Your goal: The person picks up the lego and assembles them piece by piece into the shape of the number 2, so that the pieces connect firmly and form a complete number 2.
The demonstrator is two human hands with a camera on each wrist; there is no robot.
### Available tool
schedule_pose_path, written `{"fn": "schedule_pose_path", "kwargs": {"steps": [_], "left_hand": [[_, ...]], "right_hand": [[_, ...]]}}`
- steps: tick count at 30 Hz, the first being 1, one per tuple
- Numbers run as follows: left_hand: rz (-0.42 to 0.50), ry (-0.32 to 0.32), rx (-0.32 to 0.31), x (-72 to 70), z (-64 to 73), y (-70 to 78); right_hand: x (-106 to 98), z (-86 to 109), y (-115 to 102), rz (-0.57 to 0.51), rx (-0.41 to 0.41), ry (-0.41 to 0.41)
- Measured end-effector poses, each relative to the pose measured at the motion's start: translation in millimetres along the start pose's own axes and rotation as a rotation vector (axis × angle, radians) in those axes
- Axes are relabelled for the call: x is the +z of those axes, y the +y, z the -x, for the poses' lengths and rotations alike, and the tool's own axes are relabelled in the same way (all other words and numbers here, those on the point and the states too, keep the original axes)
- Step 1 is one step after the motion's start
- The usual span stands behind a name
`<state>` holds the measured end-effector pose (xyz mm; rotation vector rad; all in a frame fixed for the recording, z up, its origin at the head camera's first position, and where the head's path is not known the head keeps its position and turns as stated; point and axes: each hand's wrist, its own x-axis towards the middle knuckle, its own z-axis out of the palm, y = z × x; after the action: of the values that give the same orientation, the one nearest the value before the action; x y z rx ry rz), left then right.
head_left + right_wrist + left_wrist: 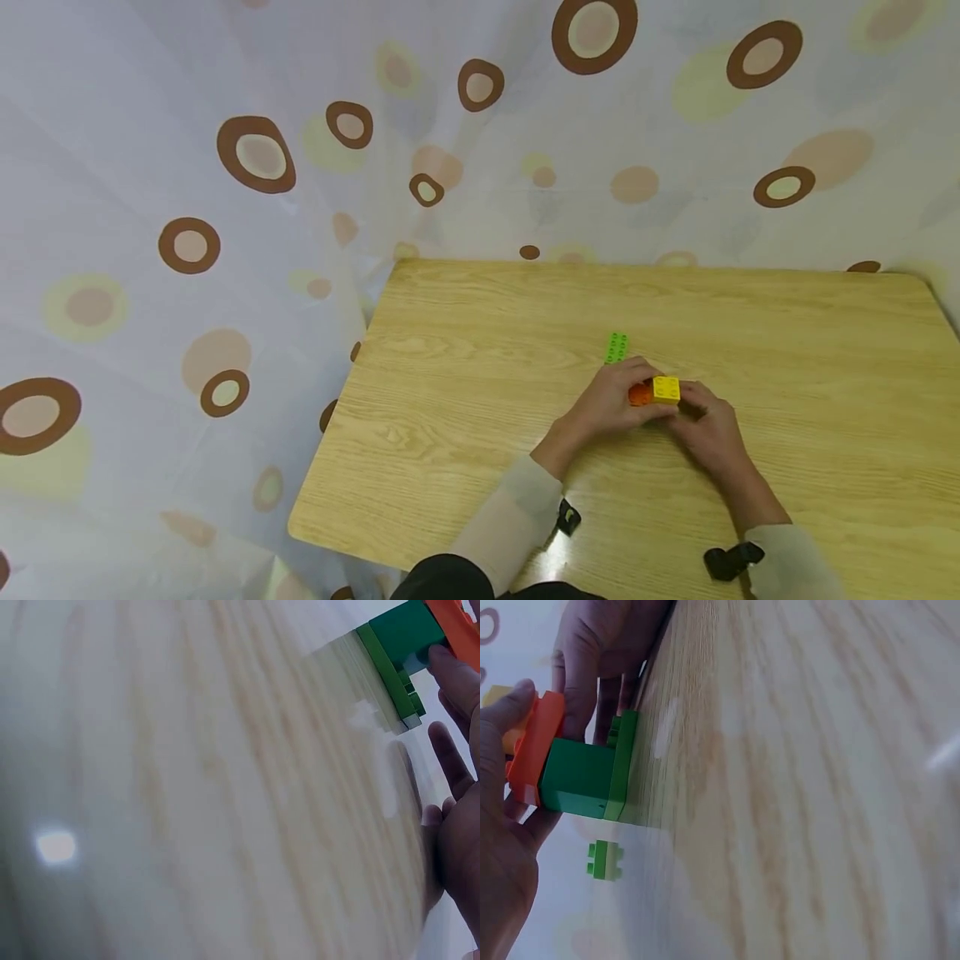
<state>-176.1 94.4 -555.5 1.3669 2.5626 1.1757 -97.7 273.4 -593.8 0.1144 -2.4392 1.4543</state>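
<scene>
A small stack of toy building bricks stands on the table between my hands. It has a yellow brick point(666, 390) on top, an orange brick point(540, 746) under it, then a dark green brick point(577, 776) on a lighter green base plate point(622, 769). My left hand point(618, 396) grips the upper bricks from the left, its thumb against the yellow and orange ones. From the right, my right hand point(705, 425) holds the stack, a fingertip at the dark green brick point(409, 634) just below the orange. Its lower fingers hang apart from the bricks.
A loose light green brick point(617, 346) lies just beyond my left hand. The wood-grain table point(450, 375) extends to both sides, its left edge beside a patterned sheet point(300, 250) that also hangs behind it.
</scene>
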Motion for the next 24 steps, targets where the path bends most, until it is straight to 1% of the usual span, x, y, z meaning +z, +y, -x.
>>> {"fn": "schedule_pose_path", "kwargs": {"steps": [2,5,7,9,15,18,21,24], "left_hand": [[0.003,0.016,-0.005,0.5,-0.1,0.5],[0.009,0.031,-0.004,1.3,0.6,0.3],[0.007,0.034,-0.002,1.7,0.5,-0.1],[-0.004,0.035,0.005,1.3,-0.5,0.2],[-0.059,0.012,0.038,-3.0,-4.8,4.2],[-0.071,-0.007,0.054,-4.5,-5.8,5.4],[-0.057,-0.009,0.067,-3.5,-5.4,4.7],[-0.013,0.016,0.084,-0.4,-3.8,2.4]], "right_hand": [[-1,-0.1,-7,-0.012,0.0,0.002],[-3,0.4,-23,-0.024,-0.008,0.009],[-5,0.1,-32,-0.035,-0.014,0.011],[-7,-0.6,-37,-0.031,-0.024,0.013],[-10,-2.4,-39,-0.04,-0.055,0.027],[-10,-2.4,-40,-0.036,-0.048,0.029],[-11,-1.6,-41,-0.034,-0.024,0.026],[-10,-1.1,-37,-0.042,-0.008,0.023]]}}
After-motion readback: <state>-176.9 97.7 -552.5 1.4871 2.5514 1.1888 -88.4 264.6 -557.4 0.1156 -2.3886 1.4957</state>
